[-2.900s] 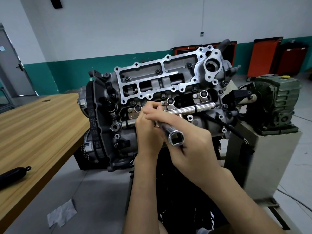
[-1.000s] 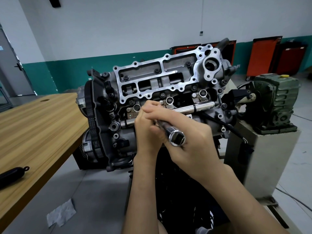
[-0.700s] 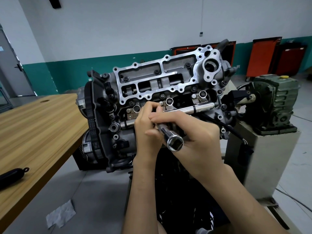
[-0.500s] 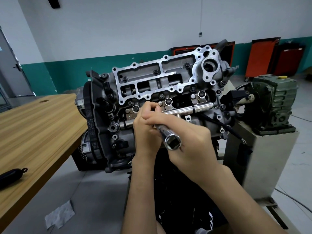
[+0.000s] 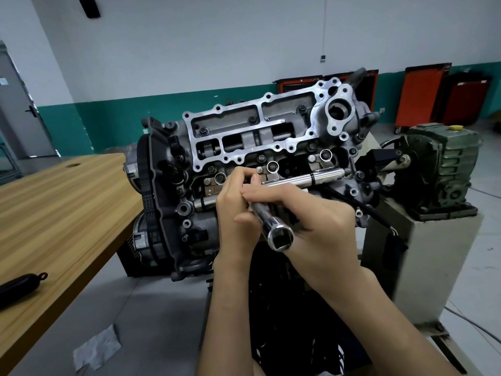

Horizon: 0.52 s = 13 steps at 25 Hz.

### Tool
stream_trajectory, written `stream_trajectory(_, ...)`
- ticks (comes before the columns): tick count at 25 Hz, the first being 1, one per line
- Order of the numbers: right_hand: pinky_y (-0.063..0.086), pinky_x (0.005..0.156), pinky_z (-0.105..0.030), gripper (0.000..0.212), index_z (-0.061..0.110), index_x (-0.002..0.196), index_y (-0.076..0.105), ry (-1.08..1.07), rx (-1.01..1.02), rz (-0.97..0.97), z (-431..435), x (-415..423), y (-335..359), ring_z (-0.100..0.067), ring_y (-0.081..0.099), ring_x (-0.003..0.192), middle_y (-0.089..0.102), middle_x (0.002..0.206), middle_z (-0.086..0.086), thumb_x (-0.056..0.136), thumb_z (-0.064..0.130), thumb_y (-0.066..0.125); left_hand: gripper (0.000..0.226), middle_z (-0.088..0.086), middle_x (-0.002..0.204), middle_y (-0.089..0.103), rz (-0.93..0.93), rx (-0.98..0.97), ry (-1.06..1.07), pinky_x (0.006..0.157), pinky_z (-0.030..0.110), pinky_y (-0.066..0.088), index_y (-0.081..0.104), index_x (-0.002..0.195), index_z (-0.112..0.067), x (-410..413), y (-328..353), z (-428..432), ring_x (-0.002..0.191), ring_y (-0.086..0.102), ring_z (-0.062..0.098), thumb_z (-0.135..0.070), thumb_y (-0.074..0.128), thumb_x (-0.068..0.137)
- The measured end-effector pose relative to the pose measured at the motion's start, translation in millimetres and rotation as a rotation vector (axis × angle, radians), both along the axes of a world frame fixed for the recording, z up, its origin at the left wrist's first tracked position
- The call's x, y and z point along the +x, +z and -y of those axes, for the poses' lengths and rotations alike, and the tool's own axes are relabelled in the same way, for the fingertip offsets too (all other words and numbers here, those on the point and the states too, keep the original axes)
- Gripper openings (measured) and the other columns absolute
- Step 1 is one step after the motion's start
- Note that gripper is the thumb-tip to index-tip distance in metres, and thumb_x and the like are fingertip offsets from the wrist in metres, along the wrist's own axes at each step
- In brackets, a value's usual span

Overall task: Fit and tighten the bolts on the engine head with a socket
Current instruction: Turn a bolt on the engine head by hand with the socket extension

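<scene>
Cross-threading risk. Gripping socket [image 5: 272,225] shaft with right hand [image 5: 322,226], wrapped round it; curling left hand [image 5: 234,210] round its far tip, up against engine head [image 5: 244,123] near middle of its lower edge. Can't see bolt, hidden behind hands. Could chew threads if spun in off-axis. Could also drop bolt into open cavities on a slip, or knock chrome bar [image 5: 311,178] resting across head just above knuckles.

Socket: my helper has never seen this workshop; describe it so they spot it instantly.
Find the engine head mid-frame. Just before it, the right hand grips the socket. It is the short chrome tube with a square hole facing the camera, unlike the longer bar lying across the head.
</scene>
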State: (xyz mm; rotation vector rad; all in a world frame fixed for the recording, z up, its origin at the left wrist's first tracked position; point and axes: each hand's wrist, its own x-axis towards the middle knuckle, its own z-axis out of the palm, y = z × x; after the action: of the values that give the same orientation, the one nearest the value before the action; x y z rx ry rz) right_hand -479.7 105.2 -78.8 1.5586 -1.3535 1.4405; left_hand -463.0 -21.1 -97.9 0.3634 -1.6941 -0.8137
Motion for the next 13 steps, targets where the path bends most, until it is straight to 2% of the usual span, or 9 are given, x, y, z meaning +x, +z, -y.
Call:
stream_trajectory(1,0.053,0.070,-0.021,0.029,0.000,0.093,0.073,-0.002,-0.022,0.019,0.2,0.2,-0.5,-0.016,0.068,0.071,0.072,0.081,-0.013,0.067,-0.012,0.081,0.019,0.005,0.082,0.063,-0.014,-0.039,-0.017,0.073,0.033,0.045,0.059,0.083,-0.006,2.4,1.5,-1.8,0.080,0.058,0.019,-0.021,0.048,0.087)
stream_trajectory(3,0.054,0.082,-0.025,0.031,-0.002,0.098,0.071,0.042,-0.009,0.014,1.1,3.2,-1.5,-0.018,0.070,0.090,0.073,0.096,-0.012,0.070,-0.014,0.078,0.010,0.000,0.075,0.060,0.003,-0.096,0.018,0.074,0.030,0.044,0.058,0.080,-0.010,2.9,4.5,0.1,0.074,0.053,0.006,-0.011,0.053,0.089)
stream_trajectory(5,0.050,0.095,-0.024,0.032,-0.004,0.106,0.068,0.108,0.053,-0.033,2.7,8.1,-3.0,-0.016,0.065,0.107,0.069,0.112,-0.011,0.077,-0.018,0.069,0.015,-0.005,0.070,0.059,0.037,-0.121,0.147,0.073,0.009,0.032,0.061,0.075,-0.012,-2.6,7.8,4.9,0.077,0.047,-0.002,0.002,0.062,0.080)
stream_trajectory(6,0.050,0.095,-0.023,0.032,-0.005,0.106,0.068,0.110,0.066,-0.054,3.4,7.8,-2.7,-0.015,0.065,0.107,0.069,0.112,-0.011,0.078,-0.019,0.067,0.015,-0.006,0.071,0.059,0.052,-0.062,0.118,0.073,0.006,0.029,0.060,0.075,-0.013,-3.7,8.0,4.3,0.079,0.047,-0.007,0.000,0.061,0.082)
stream_trajectory(7,0.052,0.089,-0.023,0.030,-0.004,0.103,0.069,0.083,0.059,-0.063,3.6,5.5,-2.1,-0.016,0.068,0.099,0.071,0.106,-0.012,0.076,-0.018,0.070,0.011,-0.004,0.075,0.061,0.064,-0.003,0.057,0.075,0.013,0.033,0.059,0.077,-0.011,-3.8,7.9,1.9,0.080,0.050,-0.008,-0.006,0.058,0.087)
stream_trajectory(9,0.054,0.071,-0.027,0.028,-0.001,0.096,0.072,0.019,0.013,-0.032,3.1,0.7,-1.7,-0.022,0.070,0.077,0.073,0.087,-0.014,0.071,-0.013,0.078,0.015,0.003,0.087,0.065,0.029,0.016,-0.016,0.077,0.027,0.042,0.060,0.084,-0.004,-1.5,5.1,-1.2,0.086,0.059,0.009,-0.015,0.051,0.089)
stream_trajectory(10,0.053,0.068,-0.029,0.027,0.000,0.095,0.072,0.020,-0.002,-0.005,2.4,-0.1,-2.0,-0.023,0.069,0.073,0.072,0.081,-0.015,0.071,-0.011,0.080,0.018,0.003,0.089,0.065,0.027,-0.011,-0.011,0.077,0.028,0.043,0.060,0.085,-0.004,1.3,5.1,-1.9,0.086,0.060,0.014,-0.017,0.049,0.087)
stream_trajectory(11,0.054,0.071,-0.029,0.027,0.000,0.096,0.072,0.040,-0.001,0.012,2.0,0.3,-2.8,-0.023,0.070,0.077,0.072,0.083,-0.015,0.071,-0.010,0.080,0.018,-0.001,0.087,0.064,0.038,-0.016,-0.018,0.077,0.024,0.043,0.059,0.084,-0.006,2.2,6.0,-0.7,0.085,0.059,0.010,-0.019,0.048,0.086)
stream_trajectory(13,0.053,0.089,-0.027,0.032,-0.003,0.104,0.069,0.100,0.048,-0.010,2.4,5.8,-4.1,-0.019,0.068,0.100,0.072,0.104,-0.013,0.075,-0.015,0.074,0.010,-0.013,0.077,0.052,0.136,-0.022,0.014,0.075,0.004,0.032,0.055,0.080,-0.014,0.1,9.0,3.6,0.082,0.048,-0.015,-0.020,0.052,0.087)
